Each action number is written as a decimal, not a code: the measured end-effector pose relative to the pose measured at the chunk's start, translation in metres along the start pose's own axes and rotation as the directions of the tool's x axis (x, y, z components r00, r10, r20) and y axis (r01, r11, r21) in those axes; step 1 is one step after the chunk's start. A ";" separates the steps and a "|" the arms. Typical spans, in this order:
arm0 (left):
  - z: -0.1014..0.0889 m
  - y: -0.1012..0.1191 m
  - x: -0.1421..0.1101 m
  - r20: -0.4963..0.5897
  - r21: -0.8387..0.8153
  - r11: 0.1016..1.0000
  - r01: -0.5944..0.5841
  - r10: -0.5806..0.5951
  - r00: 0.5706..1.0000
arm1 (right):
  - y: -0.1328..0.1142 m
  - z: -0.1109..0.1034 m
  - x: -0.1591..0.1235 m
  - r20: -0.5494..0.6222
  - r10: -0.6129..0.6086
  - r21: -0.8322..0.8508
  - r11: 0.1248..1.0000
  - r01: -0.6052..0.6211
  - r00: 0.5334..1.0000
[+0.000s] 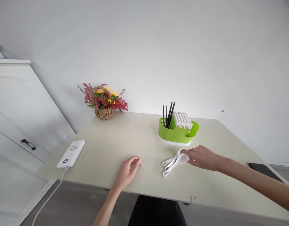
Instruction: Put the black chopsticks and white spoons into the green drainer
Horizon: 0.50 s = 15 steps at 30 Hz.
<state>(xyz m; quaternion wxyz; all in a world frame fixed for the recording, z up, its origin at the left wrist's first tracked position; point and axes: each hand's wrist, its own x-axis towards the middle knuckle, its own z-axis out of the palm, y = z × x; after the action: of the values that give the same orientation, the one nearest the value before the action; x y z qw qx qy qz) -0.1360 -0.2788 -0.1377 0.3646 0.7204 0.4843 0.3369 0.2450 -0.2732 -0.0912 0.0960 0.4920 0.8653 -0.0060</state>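
Three white soup spoons lie fanned and overlapping on the table, handles toward the left and marked with small dark prints. My right hand reaches in from the right, its fingers closed around the bowl end of the spoons; part of the bowls is hidden behind the fingers. To the left, my left hand rests at the table with curled fingers and nothing visible in them. Behind the spoons stands a green cutlery holder on a white base. Black chopsticks stand upright in its left part, and a white slotted rack sits on top.
A wicker basket of artificial flowers stands at the back left of the table. A white power bank with a cable lies on the left edge. A dark phone is at the right. A white cabinet stands left.
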 end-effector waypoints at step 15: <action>0.001 0.001 0.001 0.005 0.012 1.000 0.021 -0.021 1.000 | -0.019 0.027 0.013 -0.063 -0.171 -0.180 0.971 0.157 0.983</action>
<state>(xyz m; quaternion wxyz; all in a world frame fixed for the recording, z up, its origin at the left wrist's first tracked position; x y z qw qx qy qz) -0.1346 -0.2780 -0.1373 0.3651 0.7181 0.4931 0.3285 0.2266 -0.2747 -0.1212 0.1040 0.4084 0.9032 0.0807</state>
